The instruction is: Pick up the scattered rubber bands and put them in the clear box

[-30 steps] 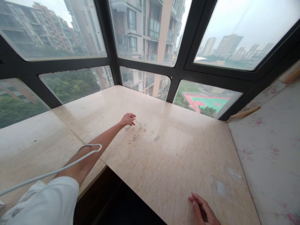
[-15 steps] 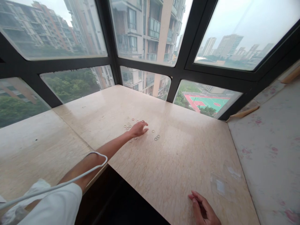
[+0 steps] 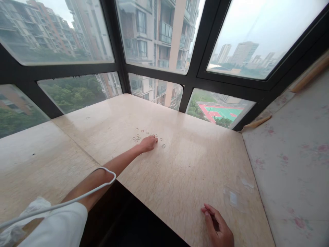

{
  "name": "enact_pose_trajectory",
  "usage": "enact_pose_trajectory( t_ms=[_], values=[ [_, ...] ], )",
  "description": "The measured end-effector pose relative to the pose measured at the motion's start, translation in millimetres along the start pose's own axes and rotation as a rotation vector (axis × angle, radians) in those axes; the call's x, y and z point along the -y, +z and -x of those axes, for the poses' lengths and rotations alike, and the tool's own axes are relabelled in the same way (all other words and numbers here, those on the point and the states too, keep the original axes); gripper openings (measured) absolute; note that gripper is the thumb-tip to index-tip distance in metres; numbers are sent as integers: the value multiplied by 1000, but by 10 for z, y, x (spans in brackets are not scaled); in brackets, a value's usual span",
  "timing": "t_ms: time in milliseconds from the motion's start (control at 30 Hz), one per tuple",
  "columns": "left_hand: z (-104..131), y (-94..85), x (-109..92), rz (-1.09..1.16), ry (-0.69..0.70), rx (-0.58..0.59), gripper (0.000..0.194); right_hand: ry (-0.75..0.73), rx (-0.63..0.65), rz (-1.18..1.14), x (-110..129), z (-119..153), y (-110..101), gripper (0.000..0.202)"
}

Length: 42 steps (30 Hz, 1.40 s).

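Observation:
Several small thin rings point(image 3: 136, 140) lie scattered on the pale marble surface point(image 3: 180, 171), and one of them is a red ring point(image 3: 142, 131). My left hand point(image 3: 148, 143) reaches over the surface among the rings, its fingers curled downward; what they hold, if anything, is hidden. Just right of its fingertips lie a small group of rings point(image 3: 163, 146) and a single ring point(image 3: 161, 139). Near the front edge at the lower right, my right hand point(image 3: 218, 224) rests with its fingers curled and thumb close to them; whatever they might hold cannot be made out.
A white cable point(image 3: 77, 198) loops over my left forearm. A clear plastic piece with a white label point(image 3: 233, 198) lies on the right. Dark window frames point(image 3: 154, 72) stand behind the surface, a flowered wall point(image 3: 288, 164) to the right. A dark opening point(image 3: 128, 219) lies below the front edge.
The fingers of my left hand have curled in, where they were spread before. The rings to its right now form a smaller group. The whole view has shifted slightly; my right hand keeps its pose.

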<state>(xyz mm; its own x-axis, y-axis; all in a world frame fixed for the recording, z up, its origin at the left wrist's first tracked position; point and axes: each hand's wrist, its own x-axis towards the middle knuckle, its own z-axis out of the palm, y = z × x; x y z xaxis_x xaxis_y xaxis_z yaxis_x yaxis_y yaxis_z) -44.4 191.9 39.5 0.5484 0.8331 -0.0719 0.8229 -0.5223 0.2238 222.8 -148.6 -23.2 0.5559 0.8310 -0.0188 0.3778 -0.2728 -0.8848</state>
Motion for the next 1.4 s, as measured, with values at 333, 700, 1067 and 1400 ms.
enact_pose_trajectory(
  t_ms=[333, 700, 1067, 1400],
  values=[
    [207, -57, 120, 8, -27, -24, 25, -3, -47, 30, 60, 35, 46, 45],
    [-155, 69, -269, 7, 11, -70, 24, -7, -30, 26, 19, 12, 28, 47],
    [287, -155, 610, 16, -274, -63, 23, -12, -125, 47, 88, 69, 104, 50],
    [426, 22, -247, 517, 195, 79, 35, -10, -120, 66, 104, 60, 92, 49]
  ],
)
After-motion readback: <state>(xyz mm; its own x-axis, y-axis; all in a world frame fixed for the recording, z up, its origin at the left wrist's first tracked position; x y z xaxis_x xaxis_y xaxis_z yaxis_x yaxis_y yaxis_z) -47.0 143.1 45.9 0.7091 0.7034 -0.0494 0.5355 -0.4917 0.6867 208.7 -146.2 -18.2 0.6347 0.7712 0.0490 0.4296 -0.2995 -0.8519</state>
